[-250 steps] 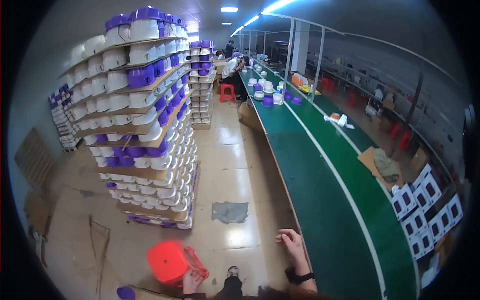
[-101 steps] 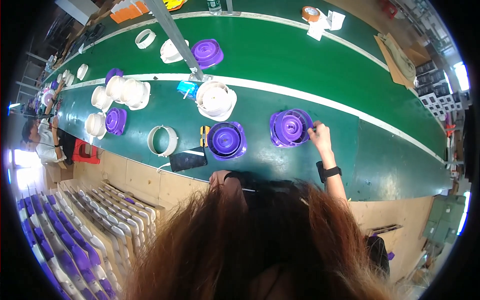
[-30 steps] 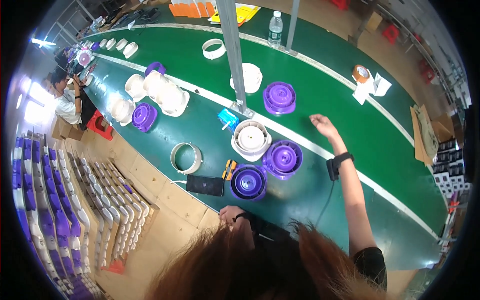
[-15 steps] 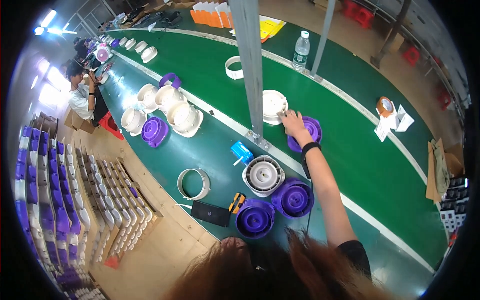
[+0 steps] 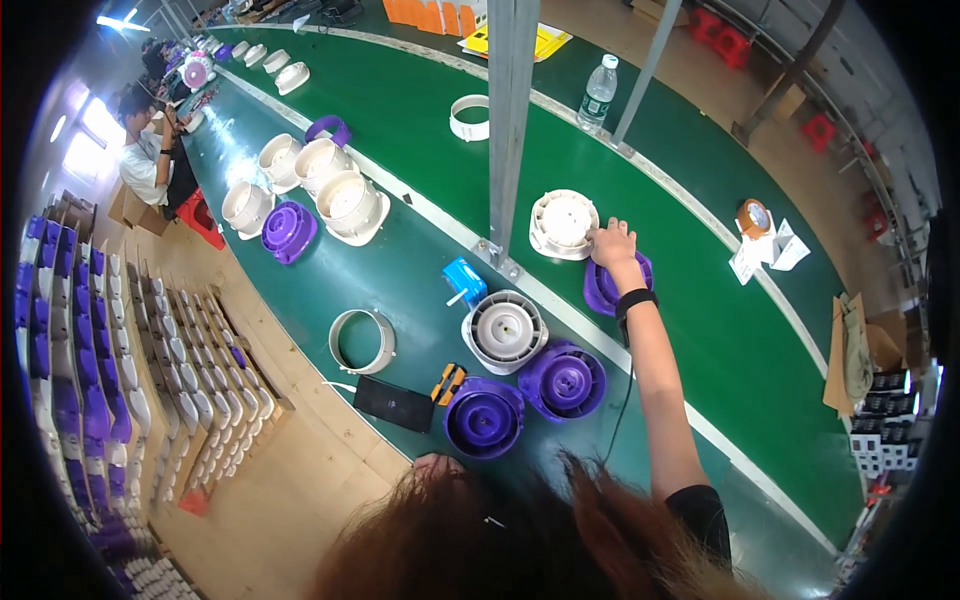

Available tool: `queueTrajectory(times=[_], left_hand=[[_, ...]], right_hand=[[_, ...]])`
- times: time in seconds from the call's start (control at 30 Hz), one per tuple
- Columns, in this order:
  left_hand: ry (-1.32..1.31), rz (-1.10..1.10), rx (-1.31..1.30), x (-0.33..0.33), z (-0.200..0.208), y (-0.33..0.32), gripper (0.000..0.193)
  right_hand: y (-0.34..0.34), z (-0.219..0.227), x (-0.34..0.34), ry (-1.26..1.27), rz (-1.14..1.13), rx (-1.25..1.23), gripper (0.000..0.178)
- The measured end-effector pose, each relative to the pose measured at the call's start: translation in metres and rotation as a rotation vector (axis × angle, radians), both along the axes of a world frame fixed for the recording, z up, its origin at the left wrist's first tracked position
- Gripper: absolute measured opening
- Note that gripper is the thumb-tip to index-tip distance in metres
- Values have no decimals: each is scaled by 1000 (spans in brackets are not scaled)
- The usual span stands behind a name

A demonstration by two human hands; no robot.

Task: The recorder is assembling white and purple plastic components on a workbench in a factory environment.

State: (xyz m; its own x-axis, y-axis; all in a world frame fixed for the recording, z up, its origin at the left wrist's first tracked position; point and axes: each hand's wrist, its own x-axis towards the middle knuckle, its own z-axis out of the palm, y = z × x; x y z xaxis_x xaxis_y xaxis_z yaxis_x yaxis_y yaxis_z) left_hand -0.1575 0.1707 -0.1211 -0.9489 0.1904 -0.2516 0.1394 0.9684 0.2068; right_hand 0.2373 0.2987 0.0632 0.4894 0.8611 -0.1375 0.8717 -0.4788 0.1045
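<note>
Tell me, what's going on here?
Someone's right hand reaches over the belt, at the edge of a white part and partly covering a purple part; I can't tell if it grips either. The left hand is by the bench's near edge, mostly hidden by hair. Nearer lie two purple parts and a white one.

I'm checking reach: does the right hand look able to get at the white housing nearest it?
Likely yes: the right hand is at the edge of the white housing, nothing visible between.

The long, flat green workbench (image 5: 408, 262) is viewed from near above by the left head-worn fisheye camera. Its far end is shown upper left.
</note>
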Motion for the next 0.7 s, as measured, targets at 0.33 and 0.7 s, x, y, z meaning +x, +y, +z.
queueTrajectory(times=[0.33,0.7], left_hand=[[-45,39,-57,-6,-6,-36,32],[-50,48,-101,-31,-10,-61,31]], right_hand=[[-21,9,23,168,74,-171,42],[-94,6,49,101,-23,-149,40]])
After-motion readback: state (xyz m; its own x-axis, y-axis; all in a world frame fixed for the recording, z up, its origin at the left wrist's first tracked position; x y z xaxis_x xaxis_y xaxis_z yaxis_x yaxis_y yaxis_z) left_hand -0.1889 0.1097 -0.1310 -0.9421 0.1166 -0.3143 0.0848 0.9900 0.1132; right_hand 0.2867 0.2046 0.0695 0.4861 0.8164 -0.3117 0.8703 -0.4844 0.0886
